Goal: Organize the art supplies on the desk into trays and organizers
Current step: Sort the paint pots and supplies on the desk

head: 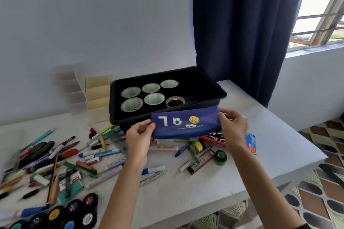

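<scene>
The left hand [138,133] and right hand [233,126] are each pinching one end of the blue pouch [186,126], holding it just above the worktop [270,145] at the near wall of the black tray [119,115]. The sorting is looking barely begun: six rolls [154,98] are sitting in the tray, while markers [100,154] are lying scattered across the worktop (the cream organizer [97,98] beside the tray is seemingly holding nothing).

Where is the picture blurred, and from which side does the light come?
Head view: the pens at the left edge and the clear organizer are smeared; the blue pouch is sharper; daylight comes from the window on the right.
</scene>
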Demonstrator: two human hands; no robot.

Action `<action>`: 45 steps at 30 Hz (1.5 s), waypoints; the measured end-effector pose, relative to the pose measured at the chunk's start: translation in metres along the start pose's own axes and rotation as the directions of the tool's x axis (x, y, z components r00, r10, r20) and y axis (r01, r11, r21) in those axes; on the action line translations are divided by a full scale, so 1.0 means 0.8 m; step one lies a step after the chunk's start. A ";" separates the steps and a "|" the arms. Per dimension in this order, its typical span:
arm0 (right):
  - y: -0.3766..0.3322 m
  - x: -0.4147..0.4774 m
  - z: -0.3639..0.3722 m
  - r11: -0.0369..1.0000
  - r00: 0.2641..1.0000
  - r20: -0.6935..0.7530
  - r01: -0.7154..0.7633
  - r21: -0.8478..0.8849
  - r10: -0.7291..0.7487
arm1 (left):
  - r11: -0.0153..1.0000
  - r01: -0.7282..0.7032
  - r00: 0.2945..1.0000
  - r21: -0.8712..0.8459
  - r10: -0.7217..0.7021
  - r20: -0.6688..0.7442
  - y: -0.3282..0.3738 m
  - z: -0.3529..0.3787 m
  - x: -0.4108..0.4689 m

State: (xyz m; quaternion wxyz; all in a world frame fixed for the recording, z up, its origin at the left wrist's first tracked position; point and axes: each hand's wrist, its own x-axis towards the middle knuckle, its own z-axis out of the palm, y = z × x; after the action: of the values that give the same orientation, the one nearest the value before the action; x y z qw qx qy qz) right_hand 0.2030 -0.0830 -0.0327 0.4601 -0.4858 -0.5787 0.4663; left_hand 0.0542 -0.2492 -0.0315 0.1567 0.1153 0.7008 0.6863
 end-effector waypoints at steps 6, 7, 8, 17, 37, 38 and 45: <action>0.039 0.038 -0.039 0.994 0.999 -0.032 -0.002 -0.112 -0.001 | 0.999 0.021 0.985 0.049 -0.029 0.168 -0.018 0.073 -0.008; 0.045 0.044 -0.044 0.992 1.000 -0.020 0.007 -0.125 -0.009 | 0.998 0.031 0.980 0.053 -0.041 0.196 -0.020 0.084 -0.010; 0.050 0.046 -0.045 0.991 1.000 0.002 0.015 -0.136 -0.015 | 0.998 0.038 0.973 0.058 -0.051 0.226 -0.023 0.088 -0.011; 0.071 0.020 -0.057 0.830 0.898 0.180 0.441 -0.343 -0.402 | 0.784 -0.409 0.909 0.466 0.305 0.285 -0.051 0.101 -0.049; 0.098 -0.085 -0.055 0.722 0.787 0.378 0.607 -0.333 -0.487 | 0.663 -0.580 0.814 0.473 0.453 0.364 -0.062 0.084 -0.083; 0.090 -0.091 -0.052 0.743 0.793 0.355 0.598 -0.301 -0.495 | 0.704 -0.563 0.826 0.432 0.461 0.326 -0.058 0.075 -0.087; 0.045 -0.167 0.013 0.860 0.785 0.438 0.508 -0.050 -0.439 | 0.853 -0.408 0.912 0.327 0.395 0.107 -0.047 -0.046 -0.097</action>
State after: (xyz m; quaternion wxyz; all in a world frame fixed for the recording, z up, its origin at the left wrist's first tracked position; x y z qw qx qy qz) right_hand 0.2116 -0.2127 -0.0806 0.3883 -0.2516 -0.8022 0.3773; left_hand 0.1144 -0.3136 -0.0637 0.0002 0.2967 0.7668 0.5692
